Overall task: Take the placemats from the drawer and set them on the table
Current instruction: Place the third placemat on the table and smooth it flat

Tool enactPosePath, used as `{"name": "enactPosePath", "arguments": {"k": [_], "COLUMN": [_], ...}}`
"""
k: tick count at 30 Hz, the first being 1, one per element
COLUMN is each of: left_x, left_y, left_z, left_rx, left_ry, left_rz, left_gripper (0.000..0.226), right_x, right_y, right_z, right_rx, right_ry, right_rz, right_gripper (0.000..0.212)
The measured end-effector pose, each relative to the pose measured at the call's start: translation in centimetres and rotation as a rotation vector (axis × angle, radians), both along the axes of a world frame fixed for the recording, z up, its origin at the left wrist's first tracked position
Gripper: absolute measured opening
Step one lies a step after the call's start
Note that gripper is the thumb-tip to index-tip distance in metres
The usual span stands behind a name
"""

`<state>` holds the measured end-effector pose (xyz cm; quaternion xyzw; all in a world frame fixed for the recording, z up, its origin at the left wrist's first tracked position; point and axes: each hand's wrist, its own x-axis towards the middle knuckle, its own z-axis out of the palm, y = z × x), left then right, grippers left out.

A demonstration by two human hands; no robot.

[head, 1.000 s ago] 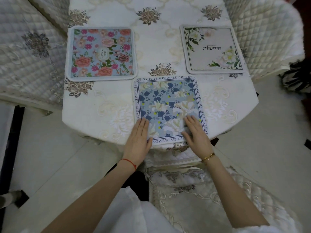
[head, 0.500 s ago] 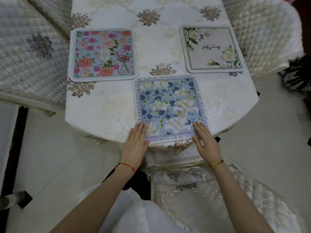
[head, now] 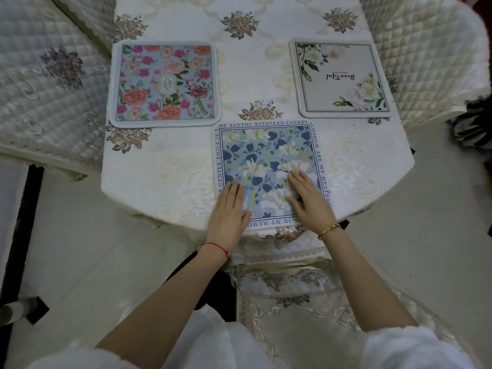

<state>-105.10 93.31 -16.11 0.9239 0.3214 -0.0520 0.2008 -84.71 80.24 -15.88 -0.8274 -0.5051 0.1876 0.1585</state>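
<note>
Desk point(head: 186, 171) fills my view, covered in a cream embroidered cloth with brown flower motifs; quilted chairs point(head: 48, 97) flank it on both sides and another chair seat point(head: 287, 294) sits under my arms at the near edge. Three placemats lie flat on the desk: pink mat point(head: 165, 83) far left, cream mat point(head: 342, 81) far right with cursive lettering and white flowers, blue mat point(head: 266, 166) nearest, centred at the near edge, with a text border and navy leaves. Blue mat's far left corner is just beside the pink mat's near right corner; the cream mat is apart from it. My left hand point(head: 229, 214) lies palm down on the blue mat's near left corner, fingers straight and together, grasping nothing. My right hand point(head: 308, 201) presses flat on its near right part, fingers extended, also grasping nothing. Red string point(head: 217, 246) on left wrist, gold bracelet point(head: 328, 231) on right.
</note>
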Motion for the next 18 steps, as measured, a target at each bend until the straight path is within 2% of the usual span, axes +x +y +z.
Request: {"name": "enactPosePath", "arguments": {"k": [5, 9, 13, 18], "left_x": [-1.5, -2.1, 0.5, 6.3], "left_y": [0.7, 1.8, 4.6, 9.5], "left_z": [-0.5, -0.1, 0.0, 0.0], "left_rx": [0.033, 0.009, 0.012, 0.037], "left_ry": [-0.003, -0.105, -0.142, -0.116], "left_rz": [-0.009, 0.047, 0.029, -0.024], "left_gripper": [0.070, 0.061, 0.055, 0.058], "right_x": [2.2, 3.4, 4.3, 5.5], "right_y": [-2.6, -2.9, 0.4, 8.0], "right_z": [0.4, 0.9, 1.4, 1.5], "right_rx": [-0.024, -0.011, -0.005, -0.032], "right_ry": [-0.019, -0.048, -0.064, -0.094], "right_rz": [-0.058, -0.120, -0.110, 0.013], "right_gripper": [0.056, 0.054, 0.053, 0.055]}}
